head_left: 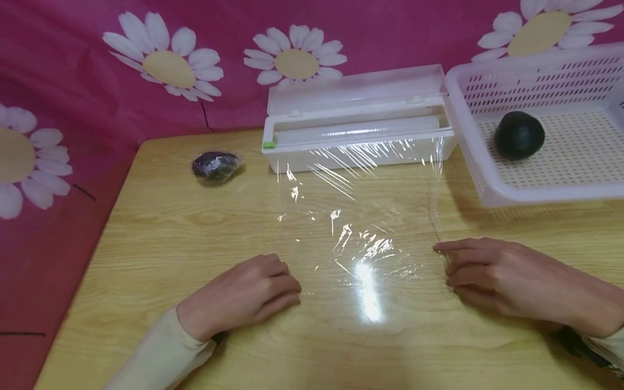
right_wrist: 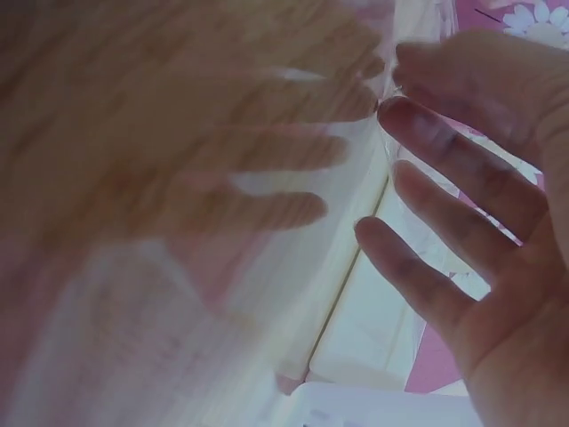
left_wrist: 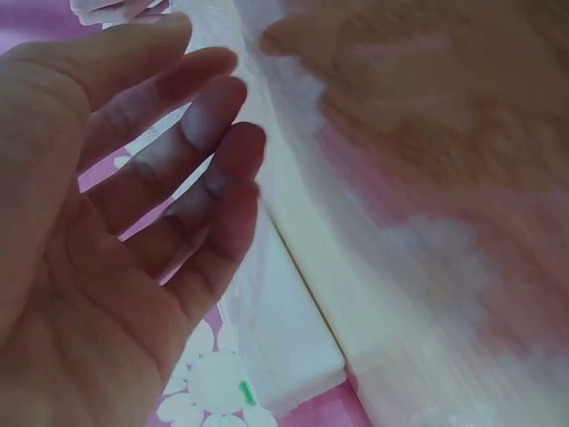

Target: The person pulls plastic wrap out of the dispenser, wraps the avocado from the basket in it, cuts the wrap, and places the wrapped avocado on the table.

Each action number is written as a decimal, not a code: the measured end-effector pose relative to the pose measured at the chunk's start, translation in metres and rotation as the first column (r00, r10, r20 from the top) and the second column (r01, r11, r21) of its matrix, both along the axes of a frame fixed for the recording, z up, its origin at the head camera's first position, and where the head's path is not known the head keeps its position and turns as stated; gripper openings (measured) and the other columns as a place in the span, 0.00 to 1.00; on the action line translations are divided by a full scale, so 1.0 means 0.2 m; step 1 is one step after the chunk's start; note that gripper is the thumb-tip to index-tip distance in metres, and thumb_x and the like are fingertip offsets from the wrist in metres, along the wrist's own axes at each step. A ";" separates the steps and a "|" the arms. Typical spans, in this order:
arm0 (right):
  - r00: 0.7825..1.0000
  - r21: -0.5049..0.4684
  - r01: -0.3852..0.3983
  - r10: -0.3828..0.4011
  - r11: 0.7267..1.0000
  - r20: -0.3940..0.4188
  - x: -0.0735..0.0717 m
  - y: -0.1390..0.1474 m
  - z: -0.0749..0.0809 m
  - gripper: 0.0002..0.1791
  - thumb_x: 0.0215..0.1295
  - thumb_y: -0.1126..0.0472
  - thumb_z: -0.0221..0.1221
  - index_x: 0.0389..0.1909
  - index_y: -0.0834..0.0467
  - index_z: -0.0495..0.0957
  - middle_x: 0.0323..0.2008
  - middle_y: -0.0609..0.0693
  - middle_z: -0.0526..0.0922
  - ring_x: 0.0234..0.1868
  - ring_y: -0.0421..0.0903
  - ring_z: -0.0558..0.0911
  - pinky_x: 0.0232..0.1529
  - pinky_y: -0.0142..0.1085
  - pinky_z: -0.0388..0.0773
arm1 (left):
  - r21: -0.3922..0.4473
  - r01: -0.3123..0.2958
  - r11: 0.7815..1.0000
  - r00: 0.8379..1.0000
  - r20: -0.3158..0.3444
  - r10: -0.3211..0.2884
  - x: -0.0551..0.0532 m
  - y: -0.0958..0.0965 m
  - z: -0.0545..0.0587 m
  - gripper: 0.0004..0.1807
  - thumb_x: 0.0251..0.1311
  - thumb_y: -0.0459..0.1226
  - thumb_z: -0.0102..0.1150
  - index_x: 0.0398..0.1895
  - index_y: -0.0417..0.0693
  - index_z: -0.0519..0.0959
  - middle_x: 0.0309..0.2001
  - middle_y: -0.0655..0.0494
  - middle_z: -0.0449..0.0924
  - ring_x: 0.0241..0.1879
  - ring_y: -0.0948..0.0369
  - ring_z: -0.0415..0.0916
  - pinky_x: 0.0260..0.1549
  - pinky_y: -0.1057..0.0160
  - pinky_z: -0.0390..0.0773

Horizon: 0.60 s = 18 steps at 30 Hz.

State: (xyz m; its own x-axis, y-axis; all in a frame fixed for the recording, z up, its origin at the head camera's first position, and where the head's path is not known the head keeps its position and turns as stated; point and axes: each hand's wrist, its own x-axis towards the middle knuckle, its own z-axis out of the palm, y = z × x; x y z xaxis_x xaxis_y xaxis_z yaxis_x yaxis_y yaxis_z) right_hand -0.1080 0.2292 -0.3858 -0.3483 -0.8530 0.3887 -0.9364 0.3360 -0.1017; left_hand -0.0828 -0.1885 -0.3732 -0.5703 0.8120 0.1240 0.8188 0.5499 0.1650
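A sheet of clear cling film [head_left: 341, 222] stretches from the white dispenser box [head_left: 361, 154] onto the wooden table. At its near left corner lies my left hand [head_left: 248, 295], its fingers loosely bent. In the left wrist view that hand [left_wrist: 133, 205] holds nothing between thumb and fingers. My right hand [head_left: 517, 276] touches the film's right edge with fairly straight fingertips. The right wrist view shows this hand [right_wrist: 480, 213] with spread fingers and a gap at the thumb. Inside the box lies the film roll [head_left: 361, 130].
A dark, film-wrapped lump [head_left: 216, 166] sits at the back left. At the right, a white plastic basket [head_left: 560, 192] holds a dark round fruit, avocado-like [head_left: 519, 135]. The box's clear lid [head_left: 356, 89] stands raised. Behind the table [head_left: 161, 233] hangs a pink flowered cloth [head_left: 234, 103].
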 end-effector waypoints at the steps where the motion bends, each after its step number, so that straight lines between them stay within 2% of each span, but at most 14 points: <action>1: 1.000 0.001 0.005 -0.005 1.000 0.003 0.00 0.00 0.00 0.25 0.76 0.46 0.41 0.31 0.46 0.86 0.39 0.39 0.86 0.56 0.46 0.79 0.74 0.19 0.49 | 0.012 0.003 1.000 1.000 -0.008 -0.003 -0.01 0.01 0.00 0.06 0.65 0.45 0.59 0.35 0.58 0.84 0.31 0.68 0.79 0.34 0.69 0.72 0.39 0.69 0.76; 5: 0.999 0.019 0.007 -0.008 1.000 0.040 0.00 0.00 0.01 0.19 0.73 0.46 0.48 0.33 0.46 0.86 0.39 0.39 0.86 0.57 0.48 0.78 0.75 0.21 0.48 | 0.042 0.005 0.999 1.000 -0.020 -0.005 -0.03 0.04 0.00 0.06 0.65 0.44 0.60 0.37 0.57 0.84 0.35 0.66 0.80 0.38 0.68 0.73 0.42 0.70 0.77; 9: 0.999 0.011 -0.005 0.004 1.000 0.046 0.01 -0.01 0.00 0.11 0.68 0.48 0.56 0.33 0.45 0.86 0.39 0.38 0.85 0.61 0.48 0.75 0.76 0.23 0.50 | 0.033 0.025 0.999 0.999 -0.023 -0.024 -0.04 0.06 -0.02 0.06 0.64 0.44 0.60 0.38 0.56 0.84 0.41 0.63 0.82 0.44 0.65 0.76 0.48 0.67 0.78; 13: 0.999 0.001 0.008 -0.008 1.000 0.037 0.01 -0.02 0.00 0.12 0.68 0.47 0.56 0.31 0.45 0.85 0.40 0.39 0.84 0.63 0.48 0.73 0.76 0.25 0.49 | 0.028 0.036 0.999 0.999 -0.025 -0.035 -0.05 0.07 -0.03 0.07 0.64 0.45 0.59 0.39 0.55 0.83 0.42 0.62 0.82 0.45 0.65 0.77 0.50 0.66 0.78; 18: 0.999 -0.040 0.000 0.002 0.999 0.033 0.00 -0.03 0.00 0.12 0.68 0.48 0.55 0.32 0.47 0.85 0.40 0.41 0.84 0.59 0.51 0.74 0.76 0.27 0.50 | 0.039 0.033 0.999 0.999 -0.028 -0.032 -0.05 0.08 -0.03 0.07 0.64 0.45 0.60 0.39 0.56 0.84 0.41 0.63 0.82 0.45 0.65 0.77 0.51 0.66 0.77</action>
